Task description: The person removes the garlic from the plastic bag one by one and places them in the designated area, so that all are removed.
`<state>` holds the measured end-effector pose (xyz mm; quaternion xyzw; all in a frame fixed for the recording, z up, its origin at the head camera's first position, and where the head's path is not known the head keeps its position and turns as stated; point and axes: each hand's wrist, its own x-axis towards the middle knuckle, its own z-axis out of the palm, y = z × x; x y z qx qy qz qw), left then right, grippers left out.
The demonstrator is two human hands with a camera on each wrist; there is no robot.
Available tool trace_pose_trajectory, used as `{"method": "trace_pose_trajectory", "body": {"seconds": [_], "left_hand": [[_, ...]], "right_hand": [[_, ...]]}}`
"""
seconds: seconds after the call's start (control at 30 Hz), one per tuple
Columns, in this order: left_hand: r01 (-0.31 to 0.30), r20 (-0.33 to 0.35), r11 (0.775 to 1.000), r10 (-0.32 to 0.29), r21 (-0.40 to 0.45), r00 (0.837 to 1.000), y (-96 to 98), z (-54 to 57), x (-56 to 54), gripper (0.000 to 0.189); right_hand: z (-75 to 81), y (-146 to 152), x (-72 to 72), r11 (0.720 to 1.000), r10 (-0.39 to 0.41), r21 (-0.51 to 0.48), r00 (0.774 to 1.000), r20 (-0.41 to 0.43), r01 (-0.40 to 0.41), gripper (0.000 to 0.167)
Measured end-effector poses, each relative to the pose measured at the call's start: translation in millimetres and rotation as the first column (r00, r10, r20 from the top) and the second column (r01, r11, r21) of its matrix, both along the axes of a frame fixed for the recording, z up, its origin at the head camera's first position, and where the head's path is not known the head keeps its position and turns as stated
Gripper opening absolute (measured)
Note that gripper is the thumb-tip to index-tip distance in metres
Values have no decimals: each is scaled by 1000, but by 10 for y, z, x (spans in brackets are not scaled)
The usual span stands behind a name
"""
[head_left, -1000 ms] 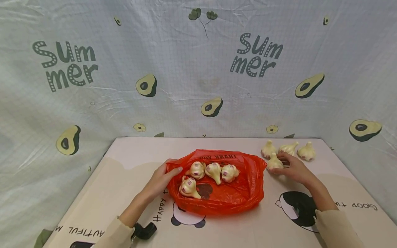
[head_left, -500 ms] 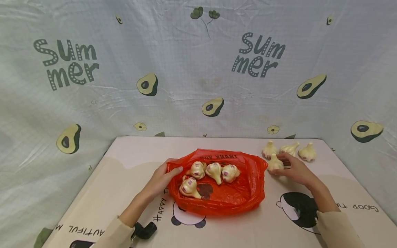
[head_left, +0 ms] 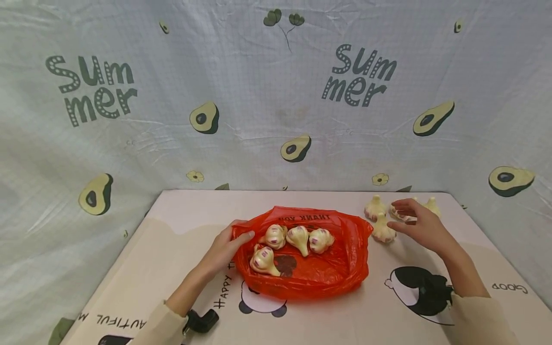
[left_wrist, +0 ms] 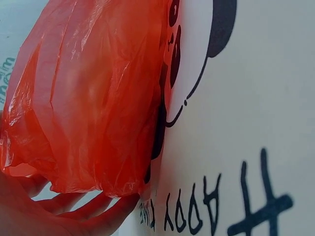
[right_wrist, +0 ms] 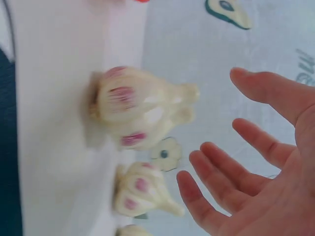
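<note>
One garlic bulb [head_left: 383, 233] stands apart, just left of the right grip [head_left: 424, 227].

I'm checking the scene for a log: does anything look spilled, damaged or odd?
Nothing looks spilled or damaged. The one odd thing is the lettering on the red bag: it reads backwards. Four garlic bulbs lie inside.

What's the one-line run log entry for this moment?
left hand: grips red bag | right hand: holds nothing, near loose garlic bulbs | bag contents: four bulbs visible
</note>
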<state>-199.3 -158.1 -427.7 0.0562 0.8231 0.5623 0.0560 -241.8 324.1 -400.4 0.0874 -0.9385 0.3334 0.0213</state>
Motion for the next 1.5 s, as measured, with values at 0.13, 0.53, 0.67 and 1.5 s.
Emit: {"method": "trace_pose_trajectory", "body": {"seconds": [0.13,0.53,0.67,1.5], "left_hand": [[-17,5,1000,17,8,1000,7,-20,18,42],[-19,8,1000,19,24,1000,7,-56,39,42],[-14,1,1000,14,20,1000,8,-48,30,44],[-28,-9,1000,29,12,1000,22,-12,8,45]], "right_hand": [[103,-51,77,1000,-30,-9,998,-47,30,63],[336,-259,259,999,-2,-47,988,-157,-6,56],[373,-333,286,996,19,-82,985,-173,-34,54],[658,-1302,324,920,274,-221,935,-227,-323,43]]}}
